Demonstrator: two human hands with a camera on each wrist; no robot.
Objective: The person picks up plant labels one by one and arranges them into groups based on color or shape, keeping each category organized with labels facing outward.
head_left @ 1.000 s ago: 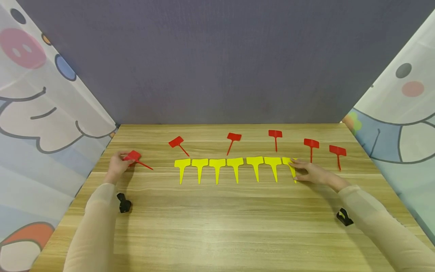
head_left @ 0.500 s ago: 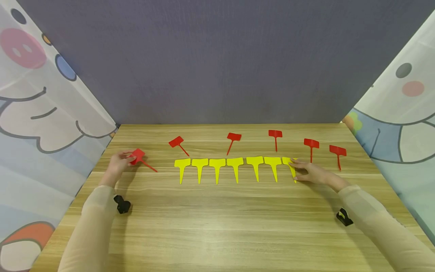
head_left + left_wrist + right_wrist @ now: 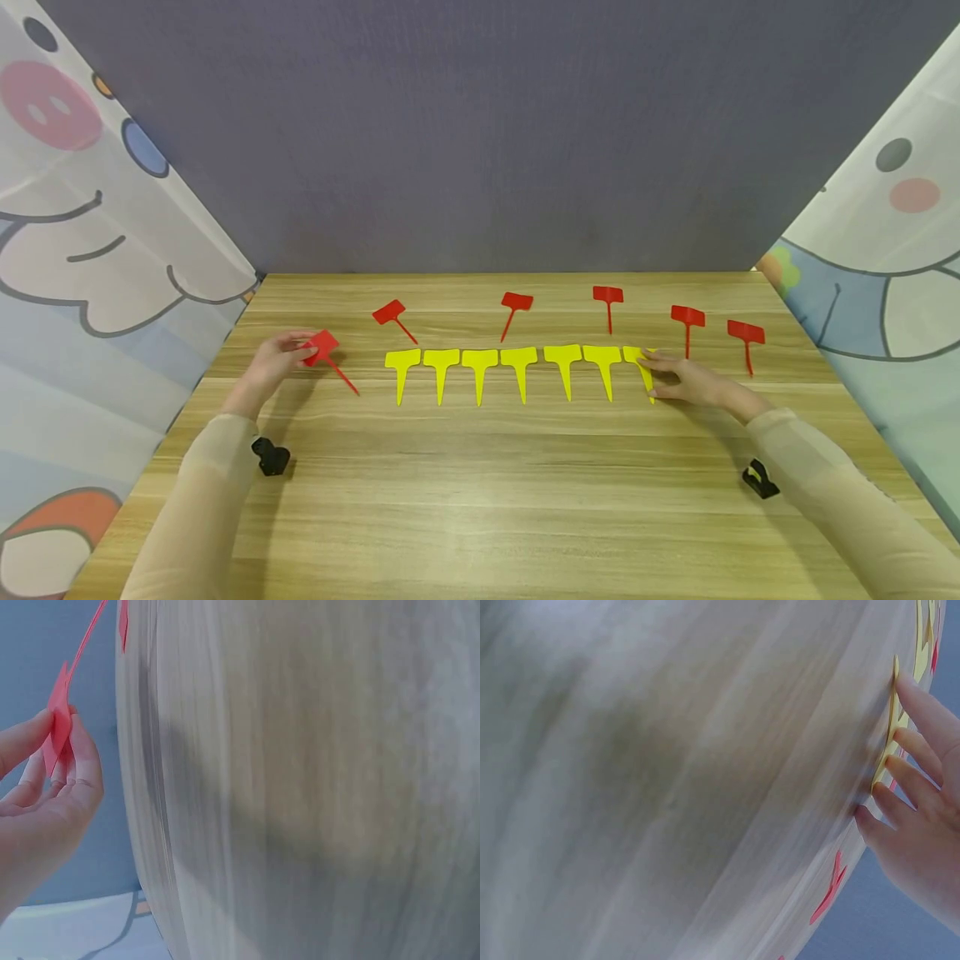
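In the head view my left hand [image 3: 272,368] pinches a red T-shaped plant label [image 3: 322,344] by its flat head, above the table's left side. Its thin stem points down and to the right. The left wrist view shows thumb and fingertips on either face of the red head [image 3: 58,739]. To the right, my right hand [image 3: 686,383] rests with fingers extended on the rightmost yellow plant label [image 3: 634,354], partly covering it. Fingertips line the edge of that yellow label [image 3: 891,712] in the right wrist view. More yellow labels [image 3: 480,360] lie left of it in an even row, stems toward me.
Behind the yellow row, several red plant labels lie spread out, among them a tilted one [image 3: 389,312], one at mid-table [image 3: 517,302] and one at far right [image 3: 746,332]. A grey panel [image 3: 480,142] rises at the back of the wooden table [image 3: 480,500]. Printed curtains [image 3: 900,317] flank it.
My left hand has moved to the right with the red plant label, whose stem has swung further downward. My right hand and the yellow row have stayed in place.
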